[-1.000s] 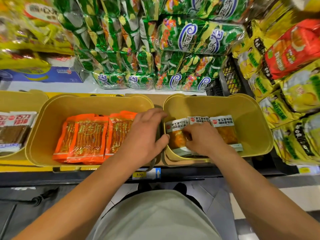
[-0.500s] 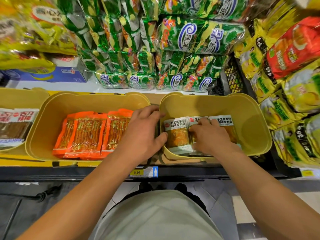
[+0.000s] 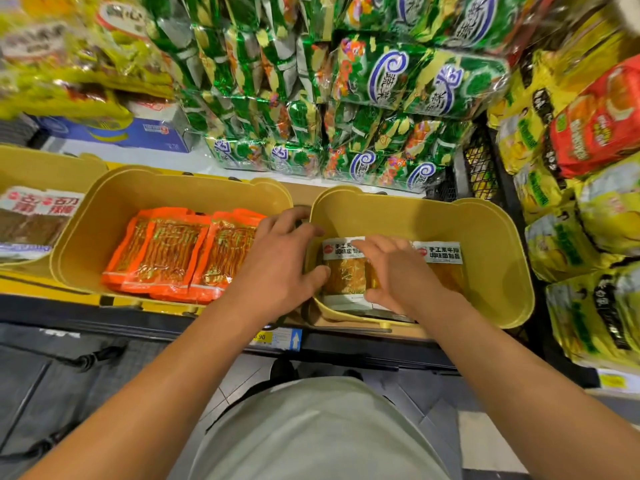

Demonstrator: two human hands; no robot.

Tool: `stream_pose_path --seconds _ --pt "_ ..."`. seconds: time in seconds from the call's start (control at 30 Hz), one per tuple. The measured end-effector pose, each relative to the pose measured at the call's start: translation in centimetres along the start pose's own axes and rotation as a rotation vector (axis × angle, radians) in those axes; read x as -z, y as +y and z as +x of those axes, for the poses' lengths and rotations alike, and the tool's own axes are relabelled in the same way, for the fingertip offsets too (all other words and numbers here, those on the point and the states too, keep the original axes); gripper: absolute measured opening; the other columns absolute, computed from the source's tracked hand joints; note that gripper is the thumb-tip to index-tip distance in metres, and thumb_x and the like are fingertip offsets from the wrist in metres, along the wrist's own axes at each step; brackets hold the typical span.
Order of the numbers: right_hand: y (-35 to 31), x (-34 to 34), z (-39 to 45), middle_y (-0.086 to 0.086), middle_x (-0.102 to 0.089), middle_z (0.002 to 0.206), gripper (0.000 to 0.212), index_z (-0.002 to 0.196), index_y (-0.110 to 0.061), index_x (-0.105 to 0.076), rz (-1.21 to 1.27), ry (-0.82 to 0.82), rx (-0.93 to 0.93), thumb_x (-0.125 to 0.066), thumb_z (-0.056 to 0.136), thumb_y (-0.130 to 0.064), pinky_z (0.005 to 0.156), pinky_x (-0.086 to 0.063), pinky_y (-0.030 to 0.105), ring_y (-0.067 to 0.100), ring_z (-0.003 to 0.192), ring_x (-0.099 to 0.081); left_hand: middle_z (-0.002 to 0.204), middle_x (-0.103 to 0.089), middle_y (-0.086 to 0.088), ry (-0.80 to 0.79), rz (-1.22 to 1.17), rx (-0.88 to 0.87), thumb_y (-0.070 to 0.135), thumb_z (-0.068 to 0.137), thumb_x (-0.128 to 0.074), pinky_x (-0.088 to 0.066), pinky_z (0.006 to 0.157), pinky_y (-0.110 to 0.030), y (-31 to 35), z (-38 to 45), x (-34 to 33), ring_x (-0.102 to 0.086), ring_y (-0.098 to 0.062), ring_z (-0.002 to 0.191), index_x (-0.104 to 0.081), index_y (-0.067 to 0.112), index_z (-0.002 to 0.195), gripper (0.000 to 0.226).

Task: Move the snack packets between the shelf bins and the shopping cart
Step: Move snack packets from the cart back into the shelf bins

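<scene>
yellow packets lying flat in the right bin, white label strips toward the back. looks light, soft and slick in its film, likely to slide or buckle; best taken by a sealed edge or pinched across the flat body. right hand resting on the packets, fingers spread and fairly straight, pinching nothing that shows. left hand draped over the rim between the bins, thumb touching the leftmost packet's edge, fingers loosely bent over the bin wall. orange packets just beside in the middle bin. green bags stacked behind. cart not in view.
</scene>
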State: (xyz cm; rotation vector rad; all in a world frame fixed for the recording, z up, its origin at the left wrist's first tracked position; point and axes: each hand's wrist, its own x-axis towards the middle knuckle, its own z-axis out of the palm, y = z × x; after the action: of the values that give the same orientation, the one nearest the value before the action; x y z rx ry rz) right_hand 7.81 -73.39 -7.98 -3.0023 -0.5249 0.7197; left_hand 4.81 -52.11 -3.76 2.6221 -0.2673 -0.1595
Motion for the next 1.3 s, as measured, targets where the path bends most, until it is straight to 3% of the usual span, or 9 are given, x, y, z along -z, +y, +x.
stream_pose_path --seconds 0.17,0.33,0.53,0.67,0.8,0.97,1.07,1.17,1.3 --pt "-1.0 0.3 0.7 -0.003 -0.032 0.158 0.073 0.152 -0.029 -0.033 -0.13 -0.07 -0.022 -0.065 0.09 -0.05 0.12 -0.018 0.05 0.033 0.149 -0.016 0.153 -0.034 -0.004 -0.002 0.015 -0.009 0.036 0.08 -0.074 -0.025 0.111 -0.038 -0.2 0.1 -0.2 -0.029 -0.033 0.136 -0.057 0.021 0.134 0.058" --pt "-1.8 0.4 0.8 0.003 -0.044 0.147 0.073 0.142 -0.02 -0.038 -0.137 -0.037 -0.036 -0.069 0.085 -0.054 0.114 -0.026 0.048 0.031 0.141 -0.029 0.153 -0.033 -0.003 -0.009 -0.005 -0.025 0.039 0.081 -0.071 -0.029 0.108 -0.041 -0.3 0.0 -0.2 -0.028 -0.033 0.135 -0.056 0.023 0.135 0.058" --pt "-2.1 0.3 0.3 0.001 -0.033 0.156 0.079 0.152 -0.024 -0.032 -0.063 -0.008 -0.071 -0.073 0.086 -0.037 0.116 -0.026 0.046 0.03 0.145 -0.023 0.151 -0.035 -0.004 -0.033 -0.036 -0.015 0.047 0.077 -0.057 -0.03 0.107 -0.04 -0.3 0.1 0.1 -0.03 -0.034 0.133 -0.057 0.021 0.133 0.062" --pt "-2.1 0.1 0.1 -0.001 -0.028 0.159 0.075 0.154 -0.028 -0.03 -0.004 0.006 -0.09 -0.068 0.09 -0.036 0.117 -0.025 0.046 0.031 0.146 -0.021 0.152 -0.035 -0.007 -0.03 -0.022 -0.045 0.035 0.084 -0.068 -0.028 0.108 -0.041 -0.3 0.0 0.2 -0.031 -0.036 0.135 -0.056 0.019 0.134 0.054" --pt "-1.7 0.3 -1.0 0.001 -0.04 0.154 0.067 0.151 -0.024 -0.038 0.087 0.124 -0.105 -0.062 0.092 -0.045 0.118 -0.026 0.041 0.028 0.143 -0.028 0.154 -0.035 -0.011 -0.023 -0.03 -0.058 0.035 0.085 -0.066 -0.027 0.112 -0.04 -0.1 -0.6 0.3 -0.032 -0.036 0.138 -0.054 0.017 0.137 0.055" --pt "-1.7 0.9 -4.7 -0.003 -0.037 0.156 0.059 0.151 -0.024 -0.038 0.244 0.263 -0.108 -0.054 0.098 -0.046 0.121 -0.012 0.032 0.022 0.145 -0.022 0.145 -0.049 -0.013 0.136 -0.043 -0.029 0.04 0.079 -0.058 -0.021 0.115 -0.035 2.0 -2.5 -0.4 -0.036 -0.034 0.139 -0.059 0.013 0.132 0.06" --pt "-2.2 -0.2 -7.8 0.001 -0.05 0.147 0.059 0.145 -0.018 -0.05 0.401 0.496 -0.047 -0.053 0.093 -0.045 0.118 -0.011 0.026 0.024 0.142 -0.031 0.141 -0.055 -0.008 0.237 -0.109 -0.009 0.037 0.082 -0.059 -0.023 0.113 -0.03 3.8 -4.1 -1.4 -0.041 -0.03 0.137 -0.061 0.013 0.131 0.055" --pt "-2.3 -1.5 -10.7 0.004 -0.058 0.14 0.06 0.137 -0.015 -0.059 0.473 0.646 -0.009 -0.049 0.088 -0.048 0.121 -0.021 0.034 0.019 0.137 -0.031 0.136 -0.06 -0.005 0.333 -0.128 -0.006 0.038 0.085 -0.056 -0.024 0.112 -0.028 5.6 -6.1 -2.7 -0.046 -0.028 0.133 -0.062 0.013 0.129 0.052" --pt "-2.6 -2.9 -13.8 0.004 -0.059 0.136 0.059 0.134 -0.013 -0.06 0.506 0.719 0.073 -0.047 0.088 -0.048 0.118 -0.03 0.045 0.024 0.135 -0.038 0.132 -0.062 -0.003 0.435 -0.184 0.037 0.038 0.086 -0.052 -0.03 0.112 -0.029 7.6 -9.6 -4.8 -0.049 -0.026 0.131 -0.063 0.012 0.127 0.05"
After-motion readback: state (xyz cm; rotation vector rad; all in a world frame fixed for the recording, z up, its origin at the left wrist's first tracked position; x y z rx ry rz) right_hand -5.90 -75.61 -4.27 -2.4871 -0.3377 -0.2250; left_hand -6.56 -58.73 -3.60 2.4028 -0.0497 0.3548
